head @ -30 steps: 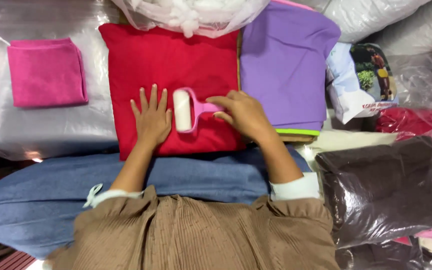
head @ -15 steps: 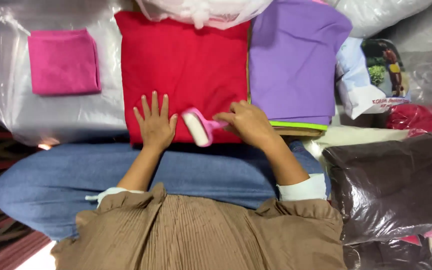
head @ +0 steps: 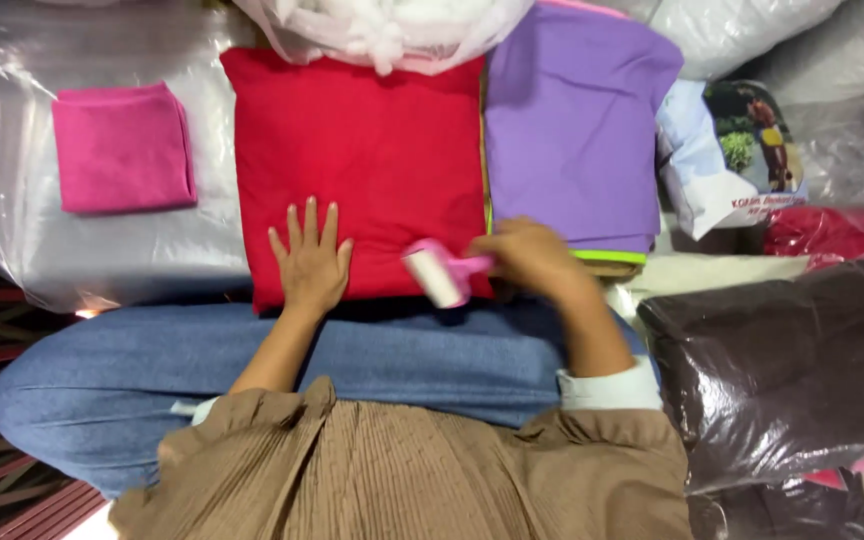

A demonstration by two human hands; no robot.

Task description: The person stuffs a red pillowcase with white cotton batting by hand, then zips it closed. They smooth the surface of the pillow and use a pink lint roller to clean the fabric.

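Right hand (head: 532,262) is closed around the pink handle of the lint roller (head: 437,275), its white roll lying on the near edge of the red cushion cover (head: 362,150). Left hand (head: 310,262) lies flat, fingers spread, just left of the roll, pinning the fabric. Judgement: rolling is under way at the near edge; how much of the cloth beyond is finished cannot be told. The cover looks smooth and evenly red.

The left hand (head: 310,262) is lying flat, palm down, fingers spread and pointing toward twelve o'clock. The right hand (head: 532,258) is curling closed in a grip, knuckles facing nine o'clock, its forearm stretching back toward five o'clock.
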